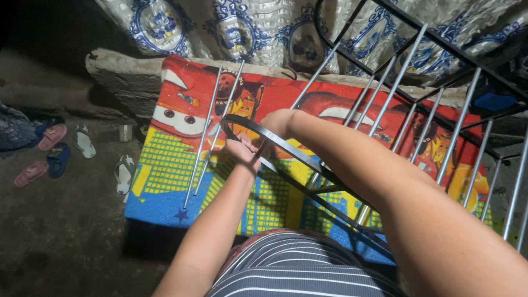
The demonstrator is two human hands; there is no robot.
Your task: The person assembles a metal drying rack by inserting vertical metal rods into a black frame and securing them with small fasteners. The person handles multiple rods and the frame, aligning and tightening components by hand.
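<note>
Gripping a black metal frame (288,148), left hand (242,147) fingers closed, right hand (275,122) clasped, cartoon mattress (173,162) below.

I log: cartoon-printed mat (173,162), red, yellow, blue, on floor (48,239) | pink and blue sandals (47,152) and pale slippers (104,158) to its left | blue-patterned curtain (222,20) behind | striped shirt (293,276) at bottom.
</note>
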